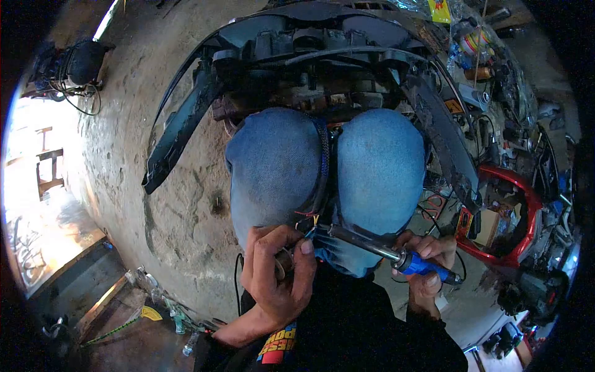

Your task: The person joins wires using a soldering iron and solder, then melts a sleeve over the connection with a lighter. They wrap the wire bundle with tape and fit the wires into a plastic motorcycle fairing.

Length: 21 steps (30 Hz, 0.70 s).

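Blue-handled, the soldering iron [398, 255] gripped in the right hand [439, 249] angles left toward wires [315, 220] near the knees [381, 167], where the left hand [266, 263], curled around a small spool [284, 261], apparently steadies them.

Harsh left-edge glare, dark corners

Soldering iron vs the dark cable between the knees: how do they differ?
The soldering iron is straight; the dark cable curves. The iron has a blue handle and metal barrel; the cable ends in thin coloured wires. The right hand grips the iron; the cable runs between the knees. Both have an end near the left hand.
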Each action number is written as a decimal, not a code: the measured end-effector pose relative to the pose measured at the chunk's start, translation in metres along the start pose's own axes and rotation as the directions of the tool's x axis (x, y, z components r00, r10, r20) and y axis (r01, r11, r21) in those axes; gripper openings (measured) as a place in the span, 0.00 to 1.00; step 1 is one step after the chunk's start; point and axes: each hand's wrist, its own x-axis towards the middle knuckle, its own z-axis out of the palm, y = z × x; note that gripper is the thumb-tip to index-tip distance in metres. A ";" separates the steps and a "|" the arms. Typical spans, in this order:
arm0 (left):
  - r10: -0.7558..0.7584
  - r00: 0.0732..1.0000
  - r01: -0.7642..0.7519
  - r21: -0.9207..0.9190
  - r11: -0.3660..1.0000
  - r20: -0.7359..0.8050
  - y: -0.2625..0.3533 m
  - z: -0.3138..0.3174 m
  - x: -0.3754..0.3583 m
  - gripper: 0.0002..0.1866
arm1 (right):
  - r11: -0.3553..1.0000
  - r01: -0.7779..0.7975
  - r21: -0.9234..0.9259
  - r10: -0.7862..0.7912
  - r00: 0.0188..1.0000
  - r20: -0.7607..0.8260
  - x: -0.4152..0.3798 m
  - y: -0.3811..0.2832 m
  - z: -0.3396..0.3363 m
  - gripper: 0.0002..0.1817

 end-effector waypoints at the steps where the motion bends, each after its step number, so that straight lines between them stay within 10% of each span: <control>1: 0.005 1.000 -0.005 0.008 1.000 0.003 0.000 -0.001 0.000 0.08 | 1.000 -0.004 -0.016 0.004 1.000 0.000 0.000 -0.001 0.001 0.25; 21: -0.003 0.998 -0.008 0.145 0.989 0.070 0.000 -0.010 -0.005 0.09 | 0.999 -0.010 -0.044 0.008 0.999 -0.036 -0.002 0.000 0.003 0.26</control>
